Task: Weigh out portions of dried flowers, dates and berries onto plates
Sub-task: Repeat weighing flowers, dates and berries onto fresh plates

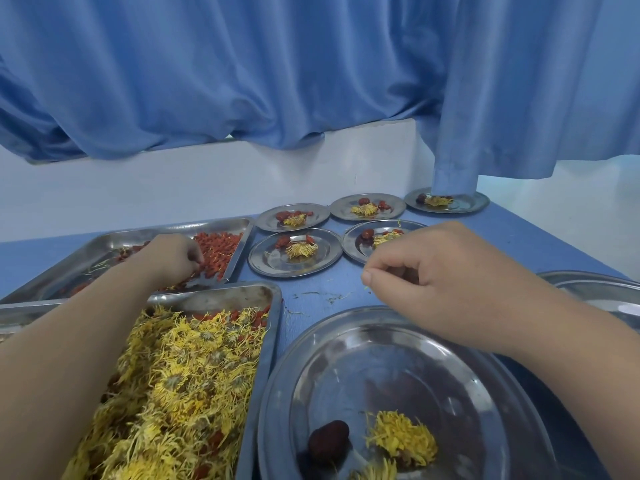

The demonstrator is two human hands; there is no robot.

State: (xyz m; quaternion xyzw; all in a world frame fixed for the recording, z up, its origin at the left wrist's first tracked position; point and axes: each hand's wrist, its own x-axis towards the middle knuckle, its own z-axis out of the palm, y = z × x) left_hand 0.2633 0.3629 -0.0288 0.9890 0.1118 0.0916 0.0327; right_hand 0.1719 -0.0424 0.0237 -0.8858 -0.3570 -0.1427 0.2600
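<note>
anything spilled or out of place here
Yes. The curtain hem hangs down over the far right plate, covering part of it. Red berries are mixed into the flower tray at its far end. Loose petals lie strewn on the table between trays and plates.

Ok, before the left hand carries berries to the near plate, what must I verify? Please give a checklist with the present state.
1. Left hand reaches the goji berries in the berry tray: ok.
2. Its grip holds berries: cannot tell, the fingertips are buried.
3. Near plate has a date and a dried flower: ok.
4. Near plate has berries: not ok, none visible.
5. Right hand is off the plate's middle: ok, it hovers near the far rim.
6. Right hand's pinch is empty: cannot tell.
</note>
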